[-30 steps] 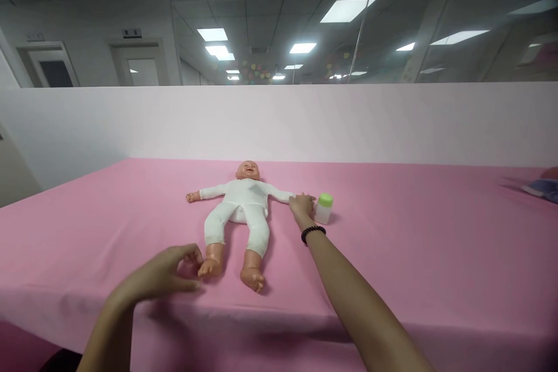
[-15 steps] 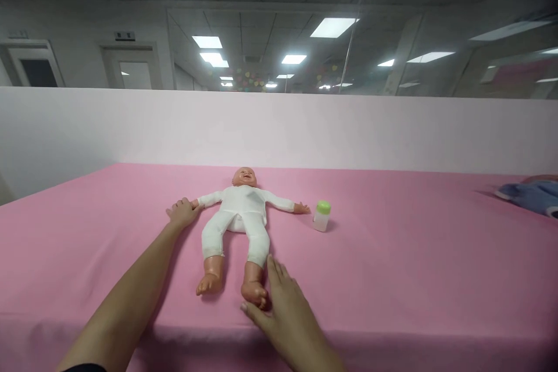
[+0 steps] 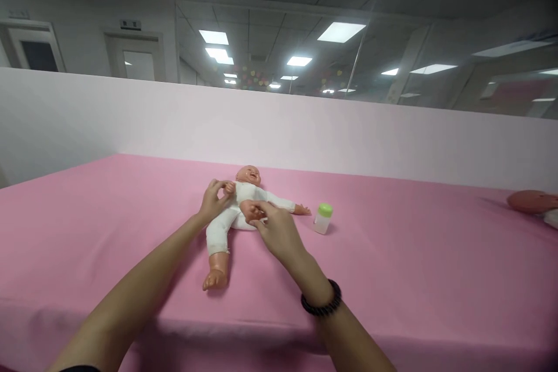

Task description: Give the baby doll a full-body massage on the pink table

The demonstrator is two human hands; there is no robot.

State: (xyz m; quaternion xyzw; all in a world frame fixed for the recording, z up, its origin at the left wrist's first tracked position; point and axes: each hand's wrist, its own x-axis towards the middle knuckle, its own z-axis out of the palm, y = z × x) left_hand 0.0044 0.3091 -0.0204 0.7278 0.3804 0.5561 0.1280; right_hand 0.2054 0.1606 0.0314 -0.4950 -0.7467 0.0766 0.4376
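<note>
A baby doll (image 3: 218, 232) in a white suit lies on its back on a pink cloth (image 3: 418, 256), head away from me. My left hand (image 3: 213, 200) grips the doll's hand and holds that arm bent over its chest. My right hand (image 3: 279, 226) is closed around the doll's foot, with that leg folded up over its belly. The doll's other leg lies straight toward me, and its other arm stretches out to the right. Just past those fingers stands a small clear bottle (image 3: 323, 219) with a green lid.
A white wall panel (image 3: 279, 128) rises behind the cloth. At the far right edge lies a partly cut-off brownish, rounded thing (image 3: 529, 201). The cloth folds down over the front edge.
My right hand has taken the doll's foot and lifted the leg up over its belly. My left hand has brought the doll's arm in from the side. The view has tilted slightly.
</note>
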